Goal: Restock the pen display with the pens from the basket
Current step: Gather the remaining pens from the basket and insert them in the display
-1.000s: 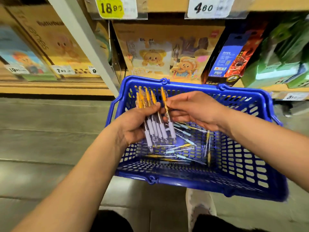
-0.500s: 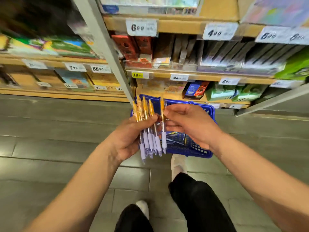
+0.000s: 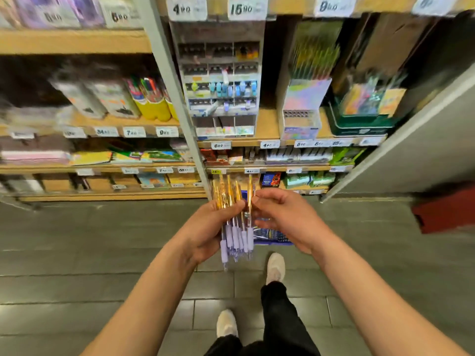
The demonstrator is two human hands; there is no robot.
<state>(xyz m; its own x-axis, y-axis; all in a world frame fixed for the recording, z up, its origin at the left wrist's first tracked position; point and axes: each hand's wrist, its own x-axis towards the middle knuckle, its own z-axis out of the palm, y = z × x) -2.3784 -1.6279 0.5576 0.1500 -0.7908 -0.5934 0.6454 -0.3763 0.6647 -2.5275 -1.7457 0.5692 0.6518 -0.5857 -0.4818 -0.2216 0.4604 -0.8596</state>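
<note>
Orange-and-lilac plastic pens point(image 3: 235, 235) held well below the clear acrylic pen display point(image 3: 221, 80).
Left hand point(image 3: 208, 227) grasps the bunch; right hand point(image 3: 282, 217) pinches one pen, above the blue plastic basket point(image 3: 272, 238) on the grey tiled floor point(image 3: 77, 253).

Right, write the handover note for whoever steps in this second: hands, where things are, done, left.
Left hand: grips a bunch of pens, orange ends up, lilac grips down.
Right hand: pinches the rightmost pen of that bunch.
Basket: blue, on the floor behind the hands, mostly hidden; contents cannot be told.
Pen display: clear compartmented stand on the shelf ahead, blurred.
Done: a bunch is out of the basket.
Left: none of this bunch is in the display yet; slot them in, then check the basket for more.
</note>
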